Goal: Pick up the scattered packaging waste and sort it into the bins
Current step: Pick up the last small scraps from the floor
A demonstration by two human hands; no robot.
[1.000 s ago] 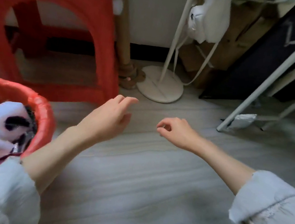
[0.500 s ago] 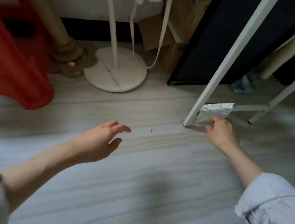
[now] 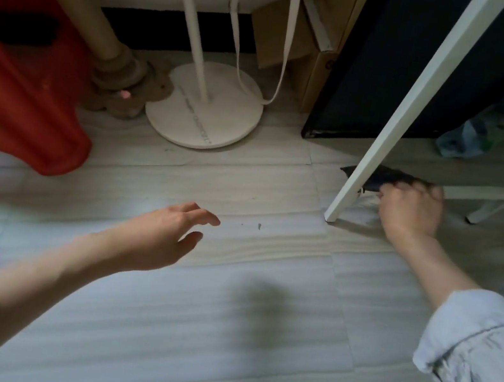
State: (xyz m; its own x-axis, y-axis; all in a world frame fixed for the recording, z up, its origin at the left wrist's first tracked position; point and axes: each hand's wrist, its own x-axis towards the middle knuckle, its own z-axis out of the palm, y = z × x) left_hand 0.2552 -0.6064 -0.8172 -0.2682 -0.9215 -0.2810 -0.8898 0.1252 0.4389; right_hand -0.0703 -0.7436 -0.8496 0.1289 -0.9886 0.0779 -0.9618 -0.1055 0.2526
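1. Right hand (image 3: 410, 208): fingers curled, gripping a dark packaging wrapper (image 3: 384, 178) low at the floor, just behind the foot of a slanted white frame leg (image 3: 402, 116).
2. Wrapper: dark side up, partly hidden behind the leg and the fingers.
3. Left hand (image 3: 165, 236): fingers spread and relaxed above the pale floor (image 3: 218, 336), holding nothing, well apart from the wrapper.
4. Surroundings: a red plastic stool (image 3: 23, 103) at left; a round white stand base (image 3: 203, 115) near the wall; a black panel (image 3: 384, 62) behind the leg.

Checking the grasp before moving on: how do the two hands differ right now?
The right hand curls round a dark wrapper by the white rack leg; the left hand holds nothing. Right fingers are bent, left fingers extended and relaxed. Both hang low over the floor.
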